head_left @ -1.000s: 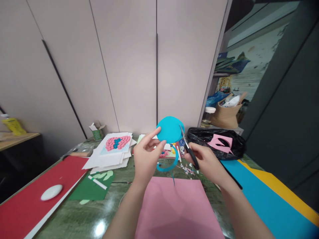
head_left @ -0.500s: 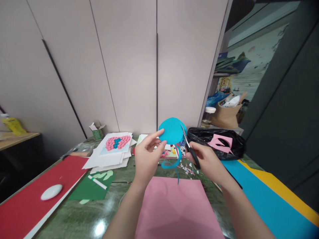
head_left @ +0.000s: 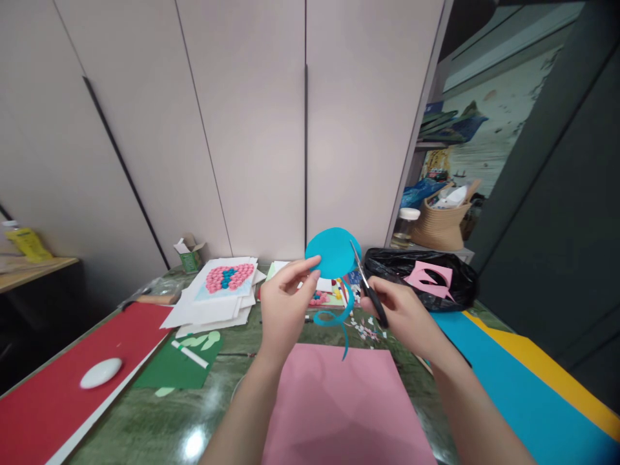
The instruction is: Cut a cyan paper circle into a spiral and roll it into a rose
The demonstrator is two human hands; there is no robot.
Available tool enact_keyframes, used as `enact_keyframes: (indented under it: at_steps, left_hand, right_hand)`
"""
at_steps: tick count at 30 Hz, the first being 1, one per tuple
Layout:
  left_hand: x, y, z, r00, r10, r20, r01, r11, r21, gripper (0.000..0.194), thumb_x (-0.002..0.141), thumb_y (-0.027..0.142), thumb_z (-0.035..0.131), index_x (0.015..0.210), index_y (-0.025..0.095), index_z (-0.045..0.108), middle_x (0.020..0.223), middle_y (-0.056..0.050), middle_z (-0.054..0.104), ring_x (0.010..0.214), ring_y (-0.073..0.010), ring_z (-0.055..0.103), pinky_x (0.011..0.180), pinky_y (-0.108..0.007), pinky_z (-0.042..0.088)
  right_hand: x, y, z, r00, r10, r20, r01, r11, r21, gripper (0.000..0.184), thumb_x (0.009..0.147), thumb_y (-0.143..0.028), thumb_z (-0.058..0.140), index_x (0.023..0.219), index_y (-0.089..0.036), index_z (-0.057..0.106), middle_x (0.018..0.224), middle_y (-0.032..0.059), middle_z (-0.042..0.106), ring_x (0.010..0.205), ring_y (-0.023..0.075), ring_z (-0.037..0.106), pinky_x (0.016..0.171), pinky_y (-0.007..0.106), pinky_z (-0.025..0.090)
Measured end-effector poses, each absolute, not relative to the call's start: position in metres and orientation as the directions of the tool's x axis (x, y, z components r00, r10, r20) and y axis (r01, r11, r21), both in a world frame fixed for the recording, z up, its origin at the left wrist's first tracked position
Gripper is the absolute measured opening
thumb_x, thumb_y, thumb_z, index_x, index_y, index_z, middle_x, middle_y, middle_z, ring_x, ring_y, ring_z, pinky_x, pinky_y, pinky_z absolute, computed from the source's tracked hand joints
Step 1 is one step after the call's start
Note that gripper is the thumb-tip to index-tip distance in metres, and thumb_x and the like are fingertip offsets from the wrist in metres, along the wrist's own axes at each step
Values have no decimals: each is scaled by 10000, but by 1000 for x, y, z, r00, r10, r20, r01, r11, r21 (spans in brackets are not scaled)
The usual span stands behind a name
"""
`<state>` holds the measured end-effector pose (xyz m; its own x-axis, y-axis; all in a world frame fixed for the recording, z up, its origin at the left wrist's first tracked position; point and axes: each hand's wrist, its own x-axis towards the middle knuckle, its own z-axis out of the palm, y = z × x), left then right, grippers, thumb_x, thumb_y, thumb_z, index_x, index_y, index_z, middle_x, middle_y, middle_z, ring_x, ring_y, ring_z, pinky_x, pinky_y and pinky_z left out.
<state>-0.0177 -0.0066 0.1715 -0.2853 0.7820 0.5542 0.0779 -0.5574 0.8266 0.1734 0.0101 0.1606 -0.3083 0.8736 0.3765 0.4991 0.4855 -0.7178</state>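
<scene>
A round piece of blue paper point(head_left: 330, 250) is pinched at its lower left edge between the thumb and fingers of my left hand point(head_left: 287, 298). From its lower right side a thin curled blue strip point(head_left: 349, 309) hangs down, with its tail above a pink sheet point(head_left: 346, 400). My right hand point(head_left: 398, 313) is closed round the black handles of a pair of scissors point(head_left: 372, 300). The blades point up and lie along the right edge of the blue paper; how far apart they are is hard to see.
Small paper scraps point(head_left: 365, 330) lie beyond the pink sheet. To the right are a black plastic bag point(head_left: 467, 281) with a pink offcut point(head_left: 438, 279), and blue and orange sheets. On the left are white papers point(head_left: 213, 316), a green sheet point(head_left: 159, 371) and a red sheet point(head_left: 48, 400).
The blue paper has turned slightly and shifted a little left with my left hand. The hanging strip has swung slightly. My right hand and the scissors have hardly moved.
</scene>
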Motion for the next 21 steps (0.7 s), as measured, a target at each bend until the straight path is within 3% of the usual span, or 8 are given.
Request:
enact_keyframes:
  at_steps: [8, 15, 21]
  left_hand:
    - [-19, -6, 174, -306, 764, 568, 105, -565, 818, 172, 763, 238, 665, 915, 203, 740, 951, -48, 732, 894, -170, 675, 781, -270, 566]
    - [-21, -6, 173, -327, 734, 596, 111, -596, 795, 179, 779, 242, 654, 936, 221, 737, 964, -35, 731, 909, -152, 668, 796, -246, 554]
    - [-20, -5, 173, -351, 743, 570, 114, -571, 813, 283, 713, 236, 718, 995, 215, 724, 771, -7, 681, 703, -100, 622, 638, -187, 545]
  right_hand:
    - [175, 8, 161, -314, 873, 373, 501, 486, -716, 334, 808, -431, 570, 654, -197, 389, 616, -46, 345, 599, 104, 278, 522, 221, 240]
    - [176, 8, 164, -342, 868, 359, 505, 492, -709, 340, 820, -448, 567, 665, -186, 416, 627, -43, 343, 609, 101, 278, 525, 214, 245]
    - [178, 7, 165, -367, 870, 330, 484, 481, -731, 335, 819, -455, 573, 684, -186, 425, 648, -45, 346, 619, 100, 280, 529, 214, 240]
